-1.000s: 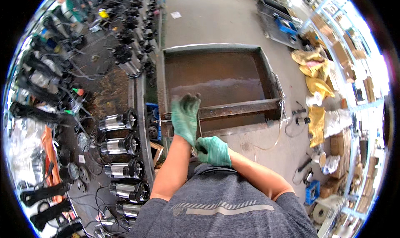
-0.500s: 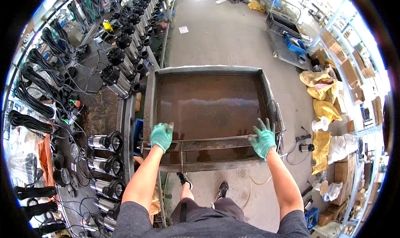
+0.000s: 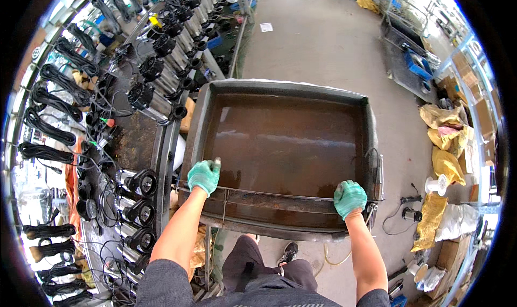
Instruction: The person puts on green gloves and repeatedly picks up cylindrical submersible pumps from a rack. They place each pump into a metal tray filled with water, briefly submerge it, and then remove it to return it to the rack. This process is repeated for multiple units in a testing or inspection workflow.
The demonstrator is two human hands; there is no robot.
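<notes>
Two green-gloved hands are resting well apart along a long dark bar point(image 3: 274, 201), which is spanning the near part of a metal tank point(image 3: 291, 85). Reading a clock around the tank's middle, I'm seeing the person leaning in from six. Between eight and nine, the left hand point(image 3: 203, 177) is curling beside the bar's left end, its thumb sticking out; at four, the right hand point(image 3: 350, 198) is bending its fingers at the other end. Whether either one is clamping the bar or the tank's wall, I cannot tell. Inside, the tank's brown surface is gleaming. Around eight to ten, silver-and-black pumps point(image 3: 153, 109) are lining the side, with black cable coils point(image 3: 51, 126) lying farther out. At three, a yellow sack point(image 3: 448, 166) is slumping near a white spool point(image 3: 435, 185); towards two, a blue bin point(image 3: 417, 65) is sitting on a cart, and at five a pale hose point(image 3: 336, 261) is trailing
</notes>
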